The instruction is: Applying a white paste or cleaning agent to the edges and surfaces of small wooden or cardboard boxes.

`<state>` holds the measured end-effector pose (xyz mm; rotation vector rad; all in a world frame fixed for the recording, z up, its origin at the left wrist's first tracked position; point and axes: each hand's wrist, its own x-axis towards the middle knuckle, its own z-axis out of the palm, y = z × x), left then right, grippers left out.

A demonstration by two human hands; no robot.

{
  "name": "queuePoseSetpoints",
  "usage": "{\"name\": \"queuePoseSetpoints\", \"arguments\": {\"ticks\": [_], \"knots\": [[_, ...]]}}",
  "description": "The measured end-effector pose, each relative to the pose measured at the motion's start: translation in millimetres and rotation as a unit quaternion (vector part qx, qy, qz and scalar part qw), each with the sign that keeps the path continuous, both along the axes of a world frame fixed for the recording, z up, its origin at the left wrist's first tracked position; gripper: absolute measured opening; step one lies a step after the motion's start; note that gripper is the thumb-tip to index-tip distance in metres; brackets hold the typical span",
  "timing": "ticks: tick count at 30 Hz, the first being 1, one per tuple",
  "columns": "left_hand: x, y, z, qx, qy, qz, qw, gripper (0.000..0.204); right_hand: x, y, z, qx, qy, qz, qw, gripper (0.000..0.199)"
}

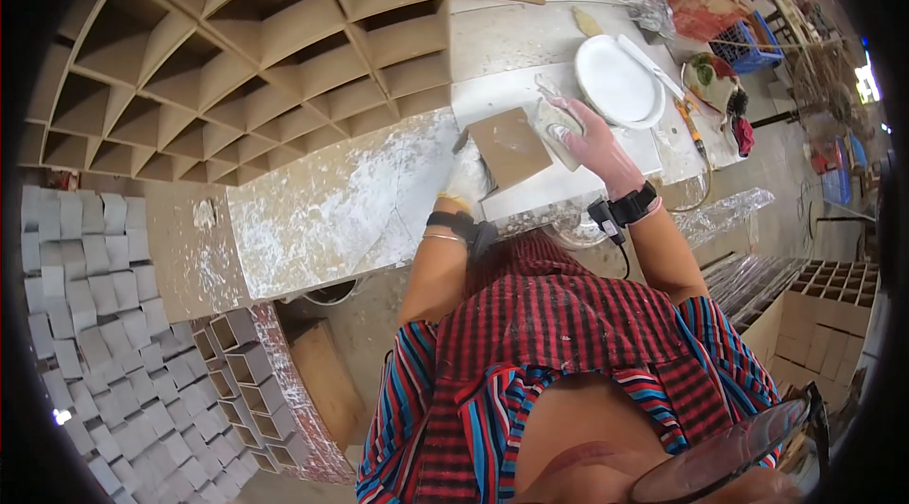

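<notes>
Now the left hand (466,180) presses flat on a brown square panel (509,146) on the desk (360,201), while the right hand (589,136) grips a pale sponge (552,123) on it.

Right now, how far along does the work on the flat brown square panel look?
Done: stacks of grey-coated cube boxes sit at lower left. In hand: the left hand steadies the flat brown square panel on the paste-smeared white worktable, while the right hand presses a paste-laden pad at its edge, beside the round white plate. Left: the panel face looks mostly bare brown, and the large lattice shelf is uncoated.
</notes>
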<state>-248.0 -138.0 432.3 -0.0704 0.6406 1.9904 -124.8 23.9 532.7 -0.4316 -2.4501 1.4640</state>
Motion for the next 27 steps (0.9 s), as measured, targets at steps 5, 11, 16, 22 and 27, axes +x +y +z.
{"name": "queuePoseSetpoints", "arguments": {"ticks": [5,11,16,22,27], "knots": [[8.6,6.9,34.6,-0.008,0.092,-0.030,0.995,0.041,3.0,1.8,3.1,0.084,0.044,-0.018,0.995,0.042],[2.3,5.5,9.6,-0.215,0.368,0.034,0.904,0.049,2.0,2.7,-3.3,0.035,0.077,0.003,0.996,0.046],[26.3,7.4,50.8,-0.422,0.736,0.016,0.529,0.042,9.5,15.9,-19.8,-0.031,0.058,0.004,0.998,0.046],[25.3,26.2,68.7,-0.533,0.592,-0.168,0.580,0.058,13.6,17.5,-42.6,-0.094,-0.015,-0.011,0.995,0.046],[32.6,42.2,62.6,-0.523,0.620,-0.131,0.570,0.038,19.7,23.6,-52.1,-0.127,-0.053,-0.037,0.990,0.043]]}}
